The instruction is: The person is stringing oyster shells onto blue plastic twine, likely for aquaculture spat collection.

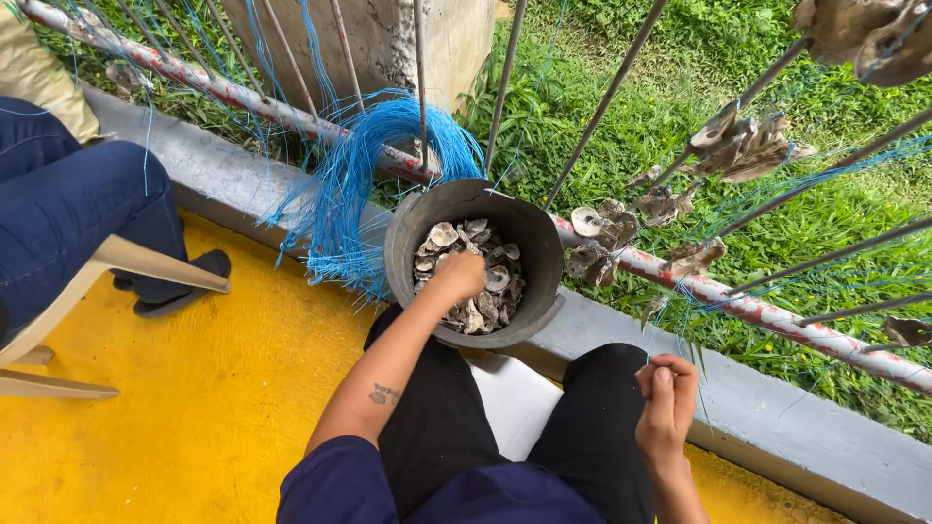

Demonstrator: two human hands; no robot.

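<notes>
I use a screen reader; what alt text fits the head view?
A seated person's left hand reaches into a dark bucket of oyster shells, while the right hand pinches blue string beside a railing.

The left hand [458,275] hides the shells beneath it in the bucket [529,233] — the seated person [68,204] is cut off at the picture's left edge — face unseen

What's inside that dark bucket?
The bucket holds a pile of greyish oyster shells. The left hand reaches in, covering some shells; deeper layers and the bottom are hidden.
</notes>
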